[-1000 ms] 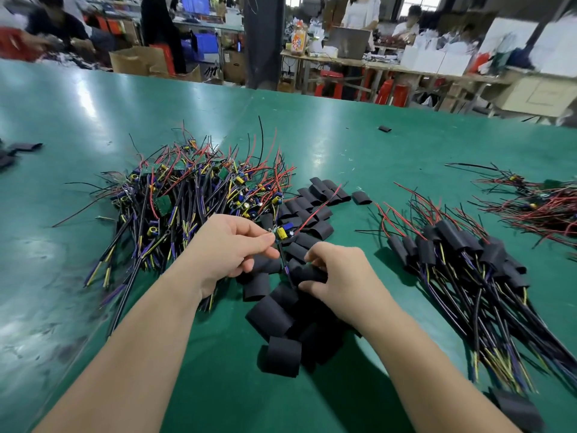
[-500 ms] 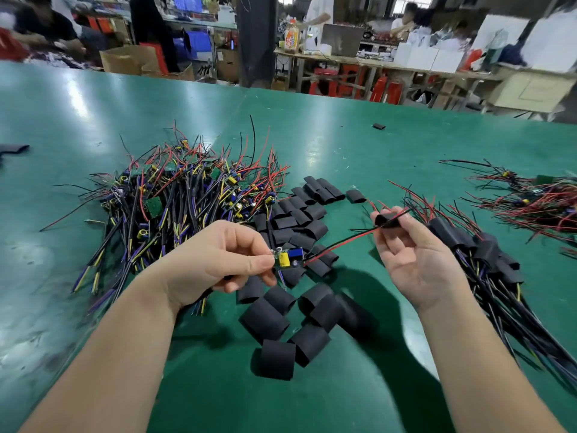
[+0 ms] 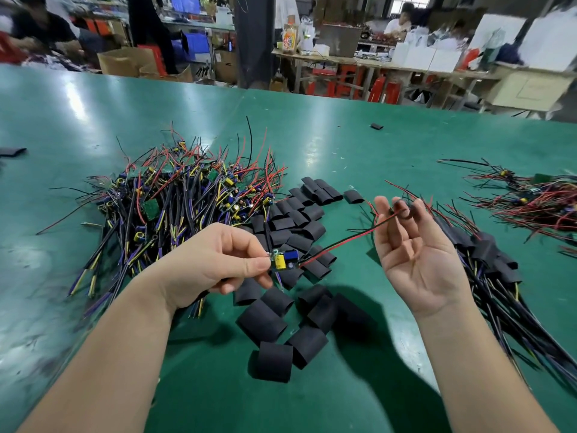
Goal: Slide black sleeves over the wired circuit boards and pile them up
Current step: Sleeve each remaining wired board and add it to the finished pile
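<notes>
In the head view, the left hand (image 3: 215,260) sat just left of centre with thumb and forefinger pinched on one end of a small board (image 3: 284,260), its yellow and blue parts facing up. The board's red and black wires (image 3: 343,239) ran off toward two o'clock. There the right hand (image 3: 415,254) was turned palm up, its fingertips curled on a sleeve (image 3: 402,210) that the wire ends seemed to be entering, though blur hid the exact fit. Loose sleeves (image 3: 274,323) lay on the green table (image 3: 343,145) from centre down to six o'clock. The raw pile (image 3: 175,207) of bare boards spread at ten o'clock, and the done pile (image 3: 487,254) lay at three o'clock, just beside the right hand. The board looked light and stiff, with solder joints that a hard tug on the leads might strain, so its bare edges were the safest hold. The wires looked thin and floppy and probably needed steering near their tips. The sleeve looked soft, light and easily squashed flat, so a gentle pinch on its sides would likely keep the mouth open for threading.
</notes>
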Demonstrator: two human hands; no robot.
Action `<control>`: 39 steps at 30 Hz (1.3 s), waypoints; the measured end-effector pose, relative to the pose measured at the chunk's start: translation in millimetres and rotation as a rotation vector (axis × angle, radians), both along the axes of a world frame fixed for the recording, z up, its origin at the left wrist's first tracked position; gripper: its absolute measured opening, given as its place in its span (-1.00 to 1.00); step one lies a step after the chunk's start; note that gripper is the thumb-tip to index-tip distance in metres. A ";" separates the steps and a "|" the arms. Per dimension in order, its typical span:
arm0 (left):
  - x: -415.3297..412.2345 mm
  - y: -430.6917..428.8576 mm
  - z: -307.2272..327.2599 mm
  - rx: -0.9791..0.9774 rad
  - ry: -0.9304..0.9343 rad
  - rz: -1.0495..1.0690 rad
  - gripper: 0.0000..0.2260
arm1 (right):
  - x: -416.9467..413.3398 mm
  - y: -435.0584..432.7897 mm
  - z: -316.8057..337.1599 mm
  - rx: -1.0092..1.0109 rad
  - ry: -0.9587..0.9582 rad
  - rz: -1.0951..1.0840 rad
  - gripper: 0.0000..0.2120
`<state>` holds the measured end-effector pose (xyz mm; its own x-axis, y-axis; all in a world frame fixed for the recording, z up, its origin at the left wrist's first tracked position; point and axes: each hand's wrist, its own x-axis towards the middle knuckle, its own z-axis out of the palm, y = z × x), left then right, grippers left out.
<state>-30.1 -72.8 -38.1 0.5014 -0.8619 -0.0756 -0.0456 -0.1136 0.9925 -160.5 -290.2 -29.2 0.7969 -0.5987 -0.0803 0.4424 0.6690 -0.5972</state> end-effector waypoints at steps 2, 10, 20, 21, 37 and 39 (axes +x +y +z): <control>-0.4 -0.4 0.4 -0.003 -0.005 0.015 -0.91 | -1.5 -0.2 -0.4 -0.016 0.005 -0.001 -0.74; -1.7 -3.4 -0.7 -0.021 0.025 0.106 -0.91 | -2.5 5.2 -5.1 -0.136 -0.035 0.084 -0.69; -16.2 -16.9 -3.2 -0.136 0.138 0.080 -0.91 | 6.6 41.5 -19.8 -0.239 -0.001 0.283 -0.73; -16.4 -17.5 -3.5 -0.140 0.142 0.081 -0.91 | 5.9 41.9 -19.5 -0.221 -0.015 0.287 -0.76; -16.2 -23.5 -6.0 -0.124 0.144 0.222 -0.87 | 7.1 45.2 -23.5 -0.441 0.111 0.179 -0.78; -18.7 -25.2 -7.1 -0.094 0.047 0.267 -0.89 | 8.6 44.3 -25.3 -0.421 0.146 0.155 -0.78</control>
<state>-48.7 -98.1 -45.2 0.7092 -0.7044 -0.0297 0.0197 -0.0223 0.9996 -151.9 -245.9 -54.4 0.8778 -0.4783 0.0259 0.2475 0.4066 -0.8794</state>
